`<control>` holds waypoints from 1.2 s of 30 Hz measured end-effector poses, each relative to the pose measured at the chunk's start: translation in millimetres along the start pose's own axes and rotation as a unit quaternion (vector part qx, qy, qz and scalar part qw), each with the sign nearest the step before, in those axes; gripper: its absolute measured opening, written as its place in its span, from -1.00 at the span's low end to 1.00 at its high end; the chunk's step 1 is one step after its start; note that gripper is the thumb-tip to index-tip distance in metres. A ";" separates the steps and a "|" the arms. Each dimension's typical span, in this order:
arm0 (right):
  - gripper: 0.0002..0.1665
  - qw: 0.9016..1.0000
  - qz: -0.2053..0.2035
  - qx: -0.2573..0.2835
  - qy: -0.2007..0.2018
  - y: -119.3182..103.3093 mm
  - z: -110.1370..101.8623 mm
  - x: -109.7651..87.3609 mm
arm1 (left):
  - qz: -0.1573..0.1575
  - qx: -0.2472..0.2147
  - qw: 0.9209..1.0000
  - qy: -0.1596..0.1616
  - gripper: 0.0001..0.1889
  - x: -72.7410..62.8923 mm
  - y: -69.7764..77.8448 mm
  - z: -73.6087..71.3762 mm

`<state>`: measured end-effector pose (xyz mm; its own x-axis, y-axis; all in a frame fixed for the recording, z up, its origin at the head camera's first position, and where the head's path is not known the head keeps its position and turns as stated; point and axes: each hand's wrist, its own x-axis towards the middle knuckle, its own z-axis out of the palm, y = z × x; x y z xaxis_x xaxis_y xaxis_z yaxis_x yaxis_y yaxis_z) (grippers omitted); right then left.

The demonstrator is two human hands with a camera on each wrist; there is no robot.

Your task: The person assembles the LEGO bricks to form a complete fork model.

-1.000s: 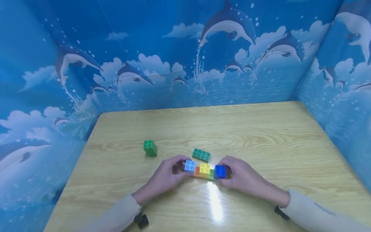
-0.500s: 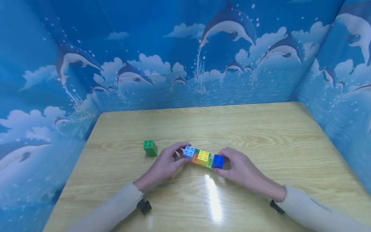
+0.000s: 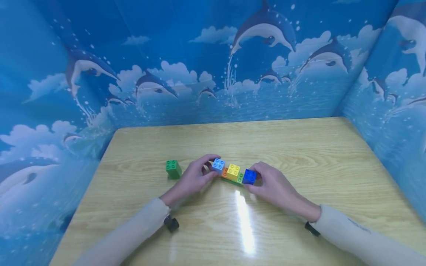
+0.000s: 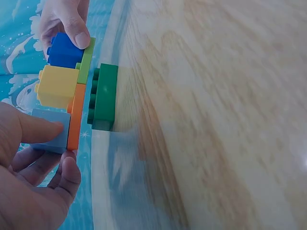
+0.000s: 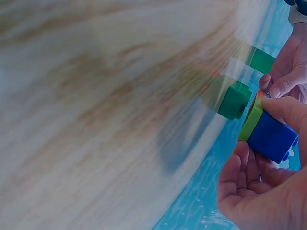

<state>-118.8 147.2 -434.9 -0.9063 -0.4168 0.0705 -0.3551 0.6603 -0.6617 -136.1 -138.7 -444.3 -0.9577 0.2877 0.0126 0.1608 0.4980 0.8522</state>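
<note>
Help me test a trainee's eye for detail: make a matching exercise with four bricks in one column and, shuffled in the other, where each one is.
1. light blue brick
2. yellow brick
3. dark blue brick
4. tall green brick

A. standing on the table
B. gripped by the right hand
C. gripped by the left hand
D. between the two blue ones

Pairs: 1-C, 2-D, 3-B, 4-A

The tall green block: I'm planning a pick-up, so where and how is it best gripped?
The tall green block is probably best pinched from above, on two opposite side walls just below its studs. It stands upright, studs up, and its flat sides should give an even hold. Coming from above should also avoid the left hand, close on its right.
</note>
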 end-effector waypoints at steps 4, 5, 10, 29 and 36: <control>-0.65 1.000 0.001 -0.009 0.003 1.3 1.6 1.7 | -0.002 0.000 1.000 -0.005 -0.41 3.9 -1.9 0.3; -0.65 1.000 0.002 -0.010 0.002 1.6 2.2 2.1 | -0.004 0.001 1.000 -0.007 -0.41 4.4 -2.7 0.3; -0.63 1.000 0.008 -0.011 -0.006 1.9 6.1 3.7 | -0.017 0.005 1.000 -0.011 -0.41 4.0 -4.7 -0.5; -0.57 0.999 0.017 -0.023 -0.043 4.5 -4.6 11.1 | -0.006 0.030 0.999 -0.014 -0.49 -5.0 -8.4 0.6; -0.58 0.998 0.007 -0.011 -0.064 6.6 -9.1 16.8 | 0.009 0.030 1.000 -0.005 -0.50 -10.0 -7.6 2.1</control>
<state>-138.5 150.2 -431.3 -0.8750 -0.4829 -0.0350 -0.3489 0.6790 -0.6460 -127.3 -143.7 -452.0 -0.9519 0.3056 0.0228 0.1929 0.5398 0.8194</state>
